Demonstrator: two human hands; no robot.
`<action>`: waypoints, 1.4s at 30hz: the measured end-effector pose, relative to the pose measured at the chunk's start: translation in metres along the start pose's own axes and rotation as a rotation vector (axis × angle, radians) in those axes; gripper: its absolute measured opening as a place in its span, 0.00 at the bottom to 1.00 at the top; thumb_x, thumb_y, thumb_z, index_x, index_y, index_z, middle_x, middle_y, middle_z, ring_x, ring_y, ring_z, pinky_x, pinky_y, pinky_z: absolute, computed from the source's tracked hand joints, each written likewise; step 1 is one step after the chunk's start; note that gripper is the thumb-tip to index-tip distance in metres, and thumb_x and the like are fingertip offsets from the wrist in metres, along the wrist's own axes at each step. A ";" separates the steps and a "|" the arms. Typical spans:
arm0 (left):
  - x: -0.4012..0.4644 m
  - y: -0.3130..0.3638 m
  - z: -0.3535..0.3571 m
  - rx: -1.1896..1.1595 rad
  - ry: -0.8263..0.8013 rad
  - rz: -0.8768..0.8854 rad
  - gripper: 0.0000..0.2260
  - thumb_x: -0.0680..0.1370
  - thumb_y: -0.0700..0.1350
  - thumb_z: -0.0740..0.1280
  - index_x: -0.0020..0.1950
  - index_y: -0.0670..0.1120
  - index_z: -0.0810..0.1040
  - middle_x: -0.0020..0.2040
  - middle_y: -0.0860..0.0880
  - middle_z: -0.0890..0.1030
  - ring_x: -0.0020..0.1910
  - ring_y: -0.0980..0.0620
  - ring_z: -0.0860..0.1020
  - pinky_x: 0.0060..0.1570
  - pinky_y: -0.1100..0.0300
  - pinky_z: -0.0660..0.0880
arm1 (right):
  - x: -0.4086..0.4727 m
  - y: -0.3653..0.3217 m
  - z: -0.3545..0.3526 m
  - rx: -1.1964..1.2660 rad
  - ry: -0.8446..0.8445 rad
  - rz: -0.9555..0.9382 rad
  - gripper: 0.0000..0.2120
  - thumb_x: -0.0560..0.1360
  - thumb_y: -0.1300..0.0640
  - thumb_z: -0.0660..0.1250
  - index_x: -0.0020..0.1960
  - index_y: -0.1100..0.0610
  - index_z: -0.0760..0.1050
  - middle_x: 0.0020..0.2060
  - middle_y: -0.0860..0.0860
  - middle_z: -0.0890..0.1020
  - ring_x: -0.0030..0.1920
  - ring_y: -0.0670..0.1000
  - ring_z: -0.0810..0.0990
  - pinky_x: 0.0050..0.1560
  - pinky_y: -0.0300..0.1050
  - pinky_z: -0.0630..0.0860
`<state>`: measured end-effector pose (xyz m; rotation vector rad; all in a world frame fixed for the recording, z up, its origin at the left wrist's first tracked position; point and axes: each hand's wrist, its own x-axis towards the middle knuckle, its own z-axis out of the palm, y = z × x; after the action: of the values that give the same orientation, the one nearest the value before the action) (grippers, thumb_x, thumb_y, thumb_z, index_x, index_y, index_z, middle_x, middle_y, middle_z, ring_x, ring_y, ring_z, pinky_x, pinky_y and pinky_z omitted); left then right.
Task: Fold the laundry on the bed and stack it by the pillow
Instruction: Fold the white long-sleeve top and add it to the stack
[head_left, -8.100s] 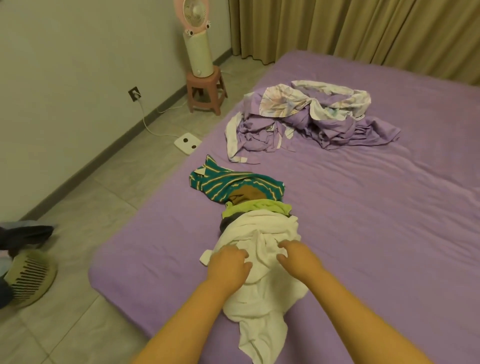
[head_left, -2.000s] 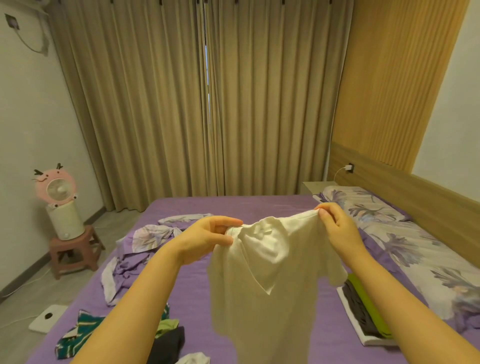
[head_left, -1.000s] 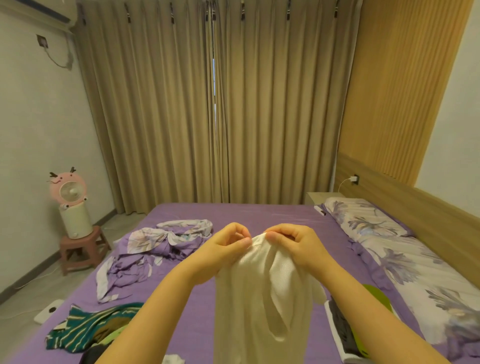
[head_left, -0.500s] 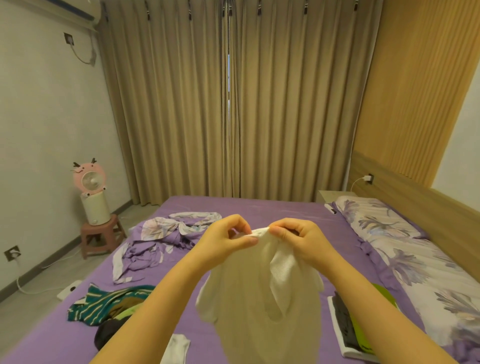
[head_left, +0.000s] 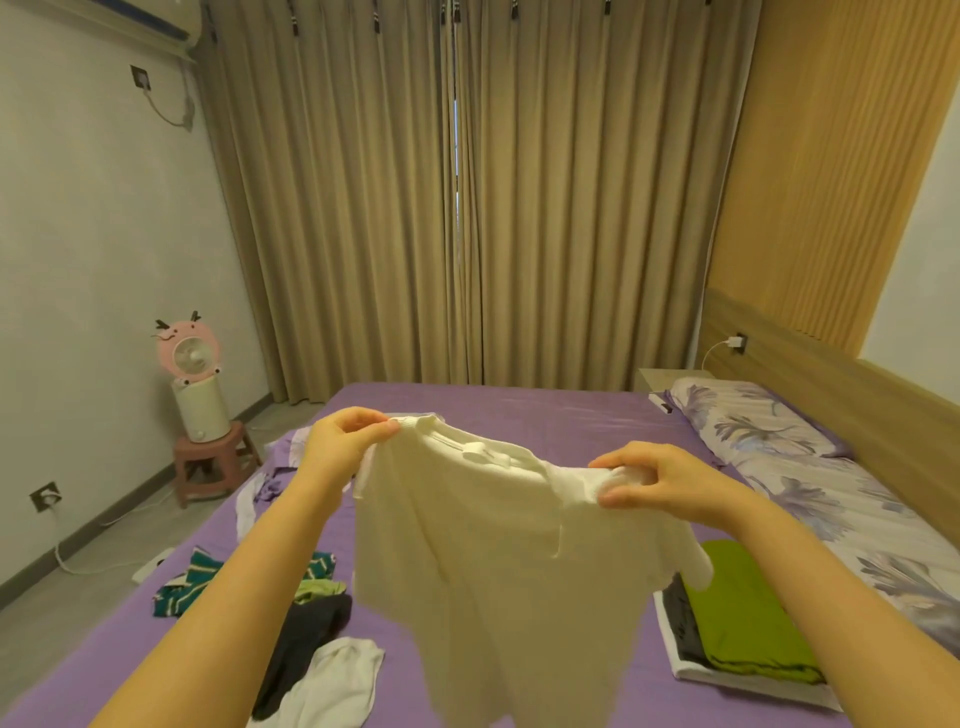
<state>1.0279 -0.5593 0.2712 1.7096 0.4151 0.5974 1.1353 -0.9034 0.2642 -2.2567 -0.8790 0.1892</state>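
Observation:
A cream white T-shirt (head_left: 498, 561) hangs in the air over the purple bed (head_left: 545, 415), spread out between my hands. My left hand (head_left: 345, 436) pinches one shoulder near the collar. My right hand (head_left: 660, 480) pinches the other shoulder seam. On the bed at the right, a folded stack (head_left: 743, 629) with a green garment on top lies beside the floral pillow (head_left: 810, 467). Unfolded laundry (head_left: 306, 618) lies at the lower left: a striped green piece, a black one and a white one.
A crumpled purple floral sheet (head_left: 265, 483) lies on the bed's left side, mostly behind my left arm. A pink fan (head_left: 189, 358) stands on a small stool (head_left: 208, 462) by the left wall. Curtains hang behind the bed. A wooden headboard (head_left: 841, 395) runs along the right.
My hands were together at the shirt's collar; they have moved apart, left and right, and the shirt now hangs spread open by its shoulders.

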 end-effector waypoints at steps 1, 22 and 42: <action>-0.002 -0.001 0.001 -0.001 0.005 -0.013 0.06 0.72 0.44 0.73 0.47 0.44 0.82 0.43 0.49 0.82 0.44 0.52 0.78 0.41 0.57 0.75 | -0.001 0.003 0.002 0.076 0.045 -0.011 0.08 0.71 0.51 0.73 0.49 0.42 0.81 0.46 0.40 0.81 0.48 0.36 0.78 0.46 0.29 0.72; -0.041 0.027 0.011 0.514 -0.025 0.566 0.06 0.80 0.46 0.62 0.47 0.44 0.74 0.26 0.53 0.68 0.25 0.55 0.65 0.27 0.65 0.62 | -0.015 0.013 0.004 0.462 0.474 -0.051 0.19 0.78 0.51 0.62 0.37 0.66 0.70 0.30 0.53 0.70 0.32 0.49 0.68 0.33 0.45 0.65; 0.037 -0.251 0.069 0.776 -0.630 -0.239 0.07 0.77 0.48 0.66 0.52 0.46 0.78 0.46 0.49 0.79 0.43 0.52 0.75 0.37 0.63 0.69 | 0.038 0.174 0.190 0.332 0.094 0.582 0.10 0.77 0.55 0.65 0.37 0.53 0.73 0.29 0.46 0.74 0.31 0.45 0.69 0.31 0.35 0.66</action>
<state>1.1096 -0.5380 0.0226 2.4079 0.4061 -0.3464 1.1894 -0.8646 0.0120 -2.1227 -0.1068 0.4501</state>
